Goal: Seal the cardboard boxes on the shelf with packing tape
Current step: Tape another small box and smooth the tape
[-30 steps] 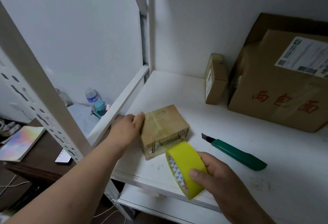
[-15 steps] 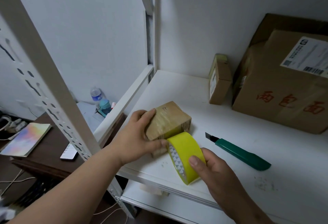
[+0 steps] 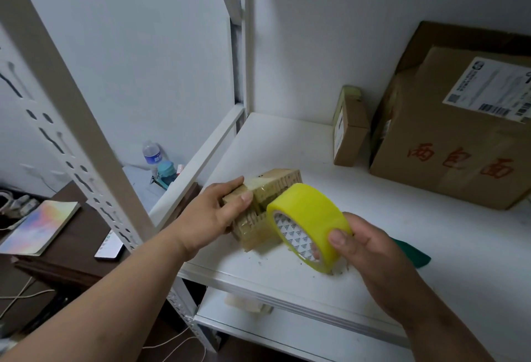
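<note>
Your left hand (image 3: 212, 215) grips the small cardboard box (image 3: 268, 206) at the shelf's (image 3: 287, 143) near left while your right hand (image 3: 370, 249) holds the yellow tape roll (image 3: 309, 218) against it, no yellow strip visibly laid, two far-right boxes waiting.

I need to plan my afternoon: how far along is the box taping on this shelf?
Done, apparently: the small box already shows shiny tape wraps. In hand: the left hand grips that box while the right hand holds the yellow tape roll against it. Left: the flat box standing on edge and the large labelled carton; whether they need more tape is unclear.
</note>
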Demonstrator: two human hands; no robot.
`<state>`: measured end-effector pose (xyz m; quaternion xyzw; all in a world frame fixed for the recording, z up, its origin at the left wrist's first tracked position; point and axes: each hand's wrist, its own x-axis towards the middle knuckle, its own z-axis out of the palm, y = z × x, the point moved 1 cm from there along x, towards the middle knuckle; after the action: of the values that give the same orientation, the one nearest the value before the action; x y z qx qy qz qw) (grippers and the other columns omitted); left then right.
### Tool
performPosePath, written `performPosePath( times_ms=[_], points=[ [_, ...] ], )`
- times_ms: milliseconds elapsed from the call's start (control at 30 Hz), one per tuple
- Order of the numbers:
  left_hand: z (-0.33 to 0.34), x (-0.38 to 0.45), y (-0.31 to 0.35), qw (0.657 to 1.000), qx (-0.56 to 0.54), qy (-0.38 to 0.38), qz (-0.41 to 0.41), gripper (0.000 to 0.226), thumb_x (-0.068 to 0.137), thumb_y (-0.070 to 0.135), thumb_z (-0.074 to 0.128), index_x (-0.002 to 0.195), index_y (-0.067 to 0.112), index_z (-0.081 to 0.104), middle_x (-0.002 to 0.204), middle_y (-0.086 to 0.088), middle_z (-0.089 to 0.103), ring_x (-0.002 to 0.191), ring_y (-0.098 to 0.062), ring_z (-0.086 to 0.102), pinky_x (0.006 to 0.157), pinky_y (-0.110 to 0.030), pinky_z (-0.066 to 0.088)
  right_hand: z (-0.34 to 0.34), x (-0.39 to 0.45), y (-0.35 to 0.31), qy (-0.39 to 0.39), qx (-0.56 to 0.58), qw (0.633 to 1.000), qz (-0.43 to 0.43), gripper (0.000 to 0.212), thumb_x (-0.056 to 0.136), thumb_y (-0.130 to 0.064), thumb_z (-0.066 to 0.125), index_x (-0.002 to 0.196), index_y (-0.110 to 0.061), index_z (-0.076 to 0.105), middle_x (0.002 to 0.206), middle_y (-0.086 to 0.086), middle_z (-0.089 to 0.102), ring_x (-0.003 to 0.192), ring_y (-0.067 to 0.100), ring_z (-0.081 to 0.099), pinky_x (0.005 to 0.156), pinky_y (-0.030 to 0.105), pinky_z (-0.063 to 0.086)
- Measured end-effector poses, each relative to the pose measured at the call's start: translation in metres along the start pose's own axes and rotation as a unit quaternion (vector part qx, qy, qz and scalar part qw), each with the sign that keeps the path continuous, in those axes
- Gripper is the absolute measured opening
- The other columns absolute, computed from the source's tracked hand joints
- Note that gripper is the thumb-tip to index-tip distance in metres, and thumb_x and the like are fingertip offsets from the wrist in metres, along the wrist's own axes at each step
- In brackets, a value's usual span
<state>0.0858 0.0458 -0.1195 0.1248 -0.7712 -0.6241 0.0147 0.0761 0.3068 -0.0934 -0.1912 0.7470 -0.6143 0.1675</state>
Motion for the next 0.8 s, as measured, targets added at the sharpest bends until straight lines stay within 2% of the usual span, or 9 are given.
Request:
performPosePath(
  times_ms=[67, 133, 200, 300, 367, 467, 667, 733, 800],
  points=[
    [-0.004, 0.001, -0.002, 0.999, -0.04, 0.031, -0.017, 0.086, 0.063, 0.066, 0.065, 0.14, 0.029, 0.052, 0.118, 0.003, 0.065, 0.101, -0.011, 0.065, 0.081, -0.039, 0.061, -0.004, -0.002, 0.0, 0.019, -0.047, 0.999, -0.01, 0.072, 0.064, -0.085, 0.058, 0.086, -0.017, 0.06, 0.07, 0.01, 0.057, 0.066, 0.027, 0.051, 0.067, 0.04, 0.041],
    [-0.008, 0.002, -0.003, 0.998, -0.038, 0.045, -0.021, 0.092, 0.06, 0.069, 0.065, 0.141, 0.028, 0.051, 0.114, 0.004, 0.068, 0.097, -0.008, 0.066, 0.08, -0.039, 0.061, -0.008, -0.007, 0.004, 0.032, -0.08, 0.996, 0.005, 0.081, 0.055, -0.093, 0.055, 0.084, -0.018, 0.06, 0.066, 0.005, 0.055, 0.064, 0.017, 0.05, 0.065, 0.036, 0.039],
    [-0.009, 0.002, -0.004, 0.999, -0.019, 0.042, -0.015, 0.097, 0.055, 0.073, 0.063, 0.141, 0.03, 0.05, 0.117, 0.004, 0.067, 0.098, -0.007, 0.066, 0.079, -0.037, 0.061, -0.01, -0.013, 0.009, 0.039, -0.087, 0.995, 0.018, 0.084, 0.051, -0.096, 0.054, 0.083, -0.019, 0.062, 0.07, 0.015, 0.059, 0.065, 0.018, 0.052, 0.066, 0.037, 0.041],
    [-0.007, 0.001, -0.002, 0.999, -0.006, 0.042, -0.007, 0.1, 0.055, 0.074, 0.064, 0.143, 0.029, 0.05, 0.124, 0.002, 0.062, 0.101, -0.007, 0.065, 0.075, -0.032, 0.06, -0.014, -0.017, 0.007, 0.055, -0.107, 0.993, 0.015, 0.082, 0.049, -0.098, 0.051, 0.085, -0.024, 0.064, 0.072, 0.013, 0.063, 0.063, 0.024, 0.055, 0.065, 0.035, 0.045],
    [-0.007, -0.001, -0.002, 0.998, -0.005, 0.056, 0.0, 0.094, 0.061, 0.071, 0.065, 0.143, 0.027, 0.05, 0.123, 0.002, 0.062, 0.099, -0.006, 0.065, 0.073, -0.031, 0.059, -0.019, -0.018, 0.004, 0.073, -0.123, 0.99, 0.015, 0.077, 0.051, -0.092, 0.054, 0.086, -0.024, 0.065, 0.072, 0.013, 0.064, 0.061, 0.022, 0.056, 0.061, 0.027, 0.045],
    [-0.012, -0.004, -0.002, 0.997, -0.008, 0.074, 0.001, 0.093, 0.061, 0.07, 0.065, 0.142, 0.028, 0.049, 0.122, 0.002, 0.062, 0.095, -0.004, 0.066, 0.074, -0.031, 0.06, -0.023, -0.021, 0.001, 0.09, -0.166, 0.982, 0.021, 0.056, 0.057, -0.076, 0.05, 0.082, -0.029, 0.065, 0.063, 0.009, 0.059, 0.052, 0.007, 0.048, 0.053, 0.018, 0.039],
    [-0.01, -0.007, 0.003, 0.997, -0.046, 0.055, -0.02, 0.08, 0.07, 0.059, 0.062, 0.141, 0.023, 0.051, 0.121, 0.005, 0.064, 0.104, -0.003, 0.062, 0.081, -0.042, 0.06, -0.018, -0.021, 0.005, 0.097, -0.173, 0.979, 0.048, 0.052, 0.061, -0.075, 0.049, 0.08, -0.029, 0.063, 0.06, 0.004, 0.057, 0.052, 0.006, 0.05, 0.052, 0.02, 0.041],
    [-0.011, -0.01, 0.007, 0.997, -0.053, 0.049, -0.028, 0.077, 0.067, 0.065, 0.062, 0.133, 0.024, 0.059, 0.121, 0.002, 0.066, 0.107, -0.012, 0.063, 0.078, -0.043, 0.061, -0.021, -0.017, 0.004, 0.107, -0.188, 0.975, 0.054, 0.055, 0.068, -0.069, 0.051, 0.081, -0.016, 0.062, 0.069, 0.012, 0.059, 0.055, 0.011, 0.051, 0.055, 0.026, 0.044],
    [-0.01, -0.012, 0.012, 0.997, -0.064, 0.033, -0.034, 0.058, 0.073, 0.063, 0.056, 0.115, 0.025, 0.069, 0.11, -0.006, 0.071, 0.103, -0.023, 0.065, 0.076, -0.044, 0.061, -0.021, -0.013, 0.005, 0.107, -0.2, 0.972, 0.065, 0.055, 0.072, -0.064, 0.051, 0.081, -0.011, 0.061, 0.073, 0.013, 0.06, 0.06, 0.02, 0.056, 0.06, 0.035, 0.049]
  ],
)
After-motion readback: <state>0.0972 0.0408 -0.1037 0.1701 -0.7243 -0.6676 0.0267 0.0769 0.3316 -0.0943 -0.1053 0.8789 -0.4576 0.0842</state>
